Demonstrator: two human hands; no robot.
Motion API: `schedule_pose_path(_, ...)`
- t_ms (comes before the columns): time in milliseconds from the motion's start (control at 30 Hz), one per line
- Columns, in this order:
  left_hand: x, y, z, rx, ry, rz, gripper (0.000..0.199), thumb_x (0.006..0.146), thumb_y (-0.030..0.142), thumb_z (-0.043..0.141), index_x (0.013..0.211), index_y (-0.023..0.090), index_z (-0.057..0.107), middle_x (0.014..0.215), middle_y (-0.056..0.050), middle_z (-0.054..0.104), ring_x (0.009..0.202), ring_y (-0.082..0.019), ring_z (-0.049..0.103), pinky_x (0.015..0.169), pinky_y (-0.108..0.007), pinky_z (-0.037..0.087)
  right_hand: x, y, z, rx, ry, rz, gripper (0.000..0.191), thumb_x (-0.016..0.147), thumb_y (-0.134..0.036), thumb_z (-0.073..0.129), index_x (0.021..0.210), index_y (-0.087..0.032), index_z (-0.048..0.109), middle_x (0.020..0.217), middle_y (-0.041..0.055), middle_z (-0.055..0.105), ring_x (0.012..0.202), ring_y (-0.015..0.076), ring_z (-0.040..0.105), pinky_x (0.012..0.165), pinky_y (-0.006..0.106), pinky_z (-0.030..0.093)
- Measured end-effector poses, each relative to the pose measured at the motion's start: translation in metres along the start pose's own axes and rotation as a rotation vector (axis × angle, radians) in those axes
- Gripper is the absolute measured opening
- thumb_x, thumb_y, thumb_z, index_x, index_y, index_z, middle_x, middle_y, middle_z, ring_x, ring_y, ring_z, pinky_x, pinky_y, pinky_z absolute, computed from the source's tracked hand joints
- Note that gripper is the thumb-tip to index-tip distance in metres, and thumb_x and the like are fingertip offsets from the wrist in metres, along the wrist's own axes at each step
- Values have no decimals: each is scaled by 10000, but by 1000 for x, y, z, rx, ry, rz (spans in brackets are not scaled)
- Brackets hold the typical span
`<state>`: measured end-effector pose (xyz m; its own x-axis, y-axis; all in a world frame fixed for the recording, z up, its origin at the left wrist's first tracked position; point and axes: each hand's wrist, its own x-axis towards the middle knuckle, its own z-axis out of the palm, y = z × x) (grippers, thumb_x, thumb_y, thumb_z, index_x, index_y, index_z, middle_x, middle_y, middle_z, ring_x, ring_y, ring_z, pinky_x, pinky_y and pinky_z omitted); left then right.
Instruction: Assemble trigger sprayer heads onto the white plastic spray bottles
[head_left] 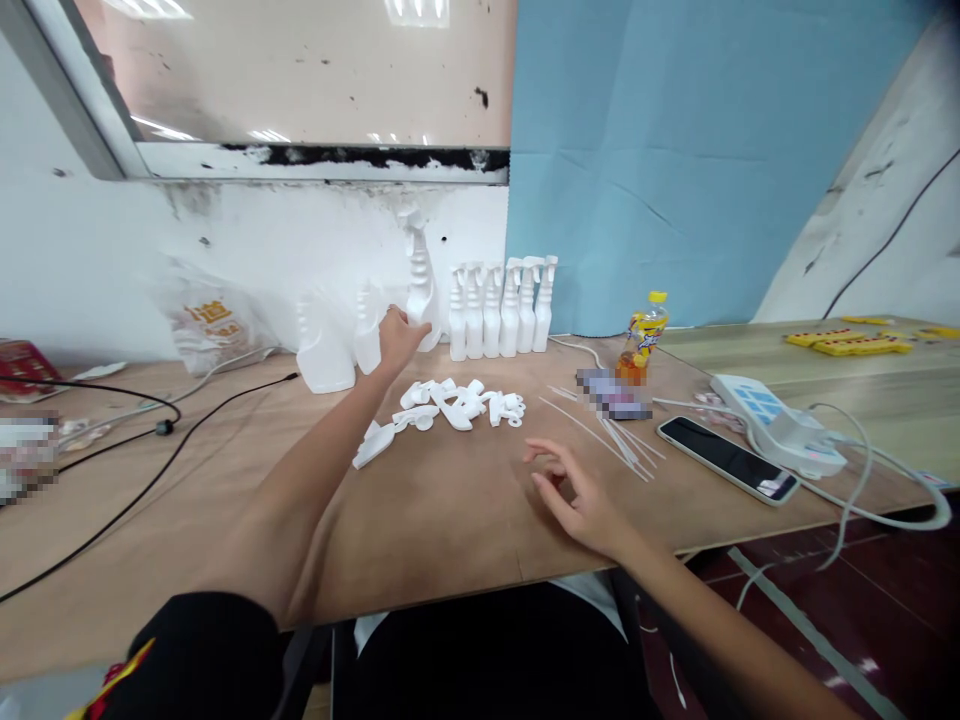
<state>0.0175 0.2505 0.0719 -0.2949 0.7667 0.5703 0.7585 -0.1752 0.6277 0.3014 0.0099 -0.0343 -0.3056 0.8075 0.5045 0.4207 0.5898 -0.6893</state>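
My left hand [400, 338] is stretched out toward the wall, its fingers closed on the lower body of a white spray bottle [421, 285] with a trigger head. This bottle stands upright, left of a row of similar white spray bottles [491, 312]. To its left are two white bottles [325, 345] with no trigger heads showing. Loose white plastic parts [454, 403] lie in a pile in front of them. Over the table, my right hand [574, 492] is loosely curled with its fingers apart and nothing in it. Thin white tubes [622, 445] lie beyond it.
At the right are a drink bottle [645, 335], a phone [726, 458] and a white power strip [772, 425] with cables. A black cable [187, 455] runs across the left of the table [450, 530]. A plastic bag [210, 320] rests against the wall.
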Motion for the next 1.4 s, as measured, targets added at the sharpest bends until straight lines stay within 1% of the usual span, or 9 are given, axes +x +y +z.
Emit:
schedule_pose_path(167, 20, -9, 56, 20, -90, -185, 486, 785, 332, 738, 1158, 121, 508, 1135, -158, 616, 1060, -292, 621, 842, -357, 485, 0, -1, -2, -69, -87, -20, 391, 976, -252, 457, 1366, -256, 428, 1085, 53, 657, 618, 124, 546, 613, 269, 464)
schedule_pose_path(333, 24, -16, 86, 38, -180, -267, 618, 789, 333, 772, 1264, 88, 461, 1236, -240, 598, 1176, -343, 591, 883, -372, 460, 2, -1, -2, -91, -148, -37, 417, 969, -220, 459, 1381, -252, 400, 1056, 44, 659, 642, 123, 572, 663, 272, 470)
schedule_pose_path(533, 27, -18, 101, 50, -286, -243, 639, 817, 341, 764, 1315, 89, 451, 1241, -238, 610, 1158, -321, 604, 864, -352, 461, 2, -1, 1, -119, -194, -55, 437, 967, -208, 471, 1395, -253, 401, 1065, 44, 665, 649, 123, 574, 700, 281, 476)
schedule_pose_path(767, 27, -17, 94, 94, -390, -230, 494, 900, 346, 679, 1309, 118, 522, 1278, -161, 586, 1106, -260, 614, 901, -404, 519, 3, -7, -2, -141, -248, -55, 428, 963, -201, 474, 1385, -243, 422, 1070, 60, 672, 713, 147, 606, 759, 306, 486)
schedule_pose_path(933, 31, -16, 67, 112, -515, -163, 458, 920, 322, 646, 1302, 94, 534, 1232, -161, 610, 1002, -227, 647, 822, -370, 560, 3, -2, 1, -165, -269, -62, 428, 968, -190, 471, 1389, -234, 410, 1056, 58, 666, 762, 156, 615, 791, 310, 494)
schedule_pose_path(1067, 19, -17, 18, 120, -565, 25, 544, 847, 325, 695, 1317, 111, 525, 1201, -143, 660, 1019, -233, 648, 839, -302, 514, 8, 2, -4, -315, -319, -105, 294, 978, -204, 467, 1265, -209, 529, 1096, 85, 647, 945, 202, 625, 872, 344, 498)
schedule_pose_path(1200, -37, -39, -47, 152, -645, 193, 414, 852, 456, 636, 1160, 179, 653, 1189, -88, 681, 1066, -245, 639, 897, -304, 482, 21, 11, -17, -597, -381, -152, 274, 1007, -342, 457, 1180, -201, 615, 1203, 121, 617, 1096, 267, 588, 958, 432, 476)
schedule_pose_path(1300, -94, -66, -90, 342, -654, 404, 529, 874, 570, 538, 1213, 179, 650, 1241, -119, 658, 1154, -304, 596, 977, -383, 449, 37, 24, -20, -785, -356, -124, 459, 1006, -468, 433, 1352, -189, 544, 1432, 156, 506, 1236, 343, 519, 1008, 525, 440)
schedule_pose_path(1400, -137, -90, -120, 437, -609, 420, 538, 917, 572, 450, 1264, 203, 634, 1315, -122, 620, 1209, -317, 560, 1011, -406, 428, 49, 37, -17, -884, -359, -76, 559, 1017, -495, 377, 1477, -182, 435, 1553, 150, 397, 1324, 388, 451, 1046, 590, 386)
